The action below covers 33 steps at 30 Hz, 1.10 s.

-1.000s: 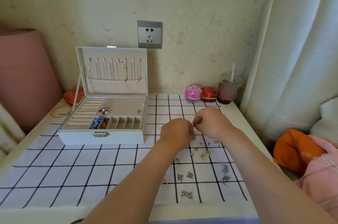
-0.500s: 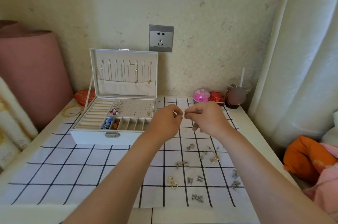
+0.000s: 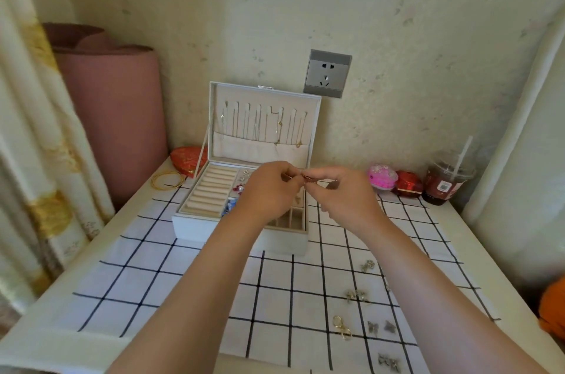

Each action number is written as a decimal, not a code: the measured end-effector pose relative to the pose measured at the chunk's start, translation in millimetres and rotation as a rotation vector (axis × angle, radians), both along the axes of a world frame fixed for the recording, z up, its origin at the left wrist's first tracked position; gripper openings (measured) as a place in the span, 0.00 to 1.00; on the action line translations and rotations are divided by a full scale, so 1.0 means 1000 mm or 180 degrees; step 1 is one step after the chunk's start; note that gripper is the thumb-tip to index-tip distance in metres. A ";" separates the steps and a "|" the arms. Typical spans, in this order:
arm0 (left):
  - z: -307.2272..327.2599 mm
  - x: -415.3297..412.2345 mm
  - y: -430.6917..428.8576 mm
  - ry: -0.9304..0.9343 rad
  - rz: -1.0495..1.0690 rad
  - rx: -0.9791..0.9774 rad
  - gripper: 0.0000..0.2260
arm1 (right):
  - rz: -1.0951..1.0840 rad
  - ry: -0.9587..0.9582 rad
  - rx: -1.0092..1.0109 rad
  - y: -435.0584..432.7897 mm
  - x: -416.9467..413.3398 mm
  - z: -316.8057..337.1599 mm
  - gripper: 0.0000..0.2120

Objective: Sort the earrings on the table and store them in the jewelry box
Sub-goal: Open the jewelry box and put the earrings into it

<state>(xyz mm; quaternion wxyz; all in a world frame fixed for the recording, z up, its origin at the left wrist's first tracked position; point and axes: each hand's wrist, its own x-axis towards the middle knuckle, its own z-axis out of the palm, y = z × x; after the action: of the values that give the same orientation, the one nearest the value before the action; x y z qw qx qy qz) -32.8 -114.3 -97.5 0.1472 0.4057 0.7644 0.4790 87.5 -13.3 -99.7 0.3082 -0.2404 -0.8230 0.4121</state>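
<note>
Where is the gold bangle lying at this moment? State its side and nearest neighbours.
In the head view, the gold bangle lies on the table's far left, left of the open jewelry box, just in front of the red pouch.

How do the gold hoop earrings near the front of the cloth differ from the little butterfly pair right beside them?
The hoop earrings are gold open rings; the butterfly earrings are greyish and wing-shaped. The hoops lie close together and seem to touch; the butterflies lie apart. Both pairs lie loose on the checked cloth, outside the jewelry box.
</note>
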 end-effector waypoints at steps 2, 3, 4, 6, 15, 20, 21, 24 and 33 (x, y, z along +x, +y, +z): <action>0.001 -0.012 -0.004 -0.0106 -0.0025 0.0025 0.05 | -0.0013 0.0071 -0.0002 -0.003 -0.012 0.000 0.12; 0.003 -0.018 -0.006 -0.0169 -0.0055 0.0033 0.05 | -0.0055 0.0148 -0.0025 -0.004 -0.018 0.000 0.13; 0.005 -0.024 -0.007 -0.0227 -0.0090 0.0033 0.05 | -0.0103 0.0224 -0.0038 -0.004 -0.023 -0.001 0.13; 0.007 -0.037 -0.009 -0.0311 -0.0110 0.0052 0.05 | -0.0222 0.0296 -0.0037 -0.004 -0.033 -0.003 0.10; -0.005 -0.103 -0.025 -0.0171 0.0815 0.0364 0.03 | -0.0403 -0.0677 0.0824 0.003 -0.091 -0.016 0.03; -0.013 -0.113 -0.030 0.0079 0.0964 0.0235 0.04 | -0.0347 -0.1261 0.1458 0.010 -0.122 -0.014 0.06; -0.014 -0.114 -0.030 0.0077 0.0970 0.0231 0.04 | -0.0365 -0.1339 0.1577 0.011 -0.126 -0.016 0.06; -0.014 -0.116 -0.028 0.0070 0.1019 0.0258 0.04 | -0.0363 -0.1393 0.1668 0.011 -0.131 -0.022 0.04; -0.014 -0.110 -0.024 0.0065 0.1018 0.0189 0.04 | -0.0385 -0.1285 0.1938 0.006 -0.135 -0.023 0.05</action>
<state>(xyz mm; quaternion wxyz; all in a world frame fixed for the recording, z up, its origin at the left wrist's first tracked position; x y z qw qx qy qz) -142.8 -137.8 -111.5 0.0493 0.2879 0.8062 0.5146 -47.5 -7.0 -122.3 0.2208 -0.2623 -0.9365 0.0737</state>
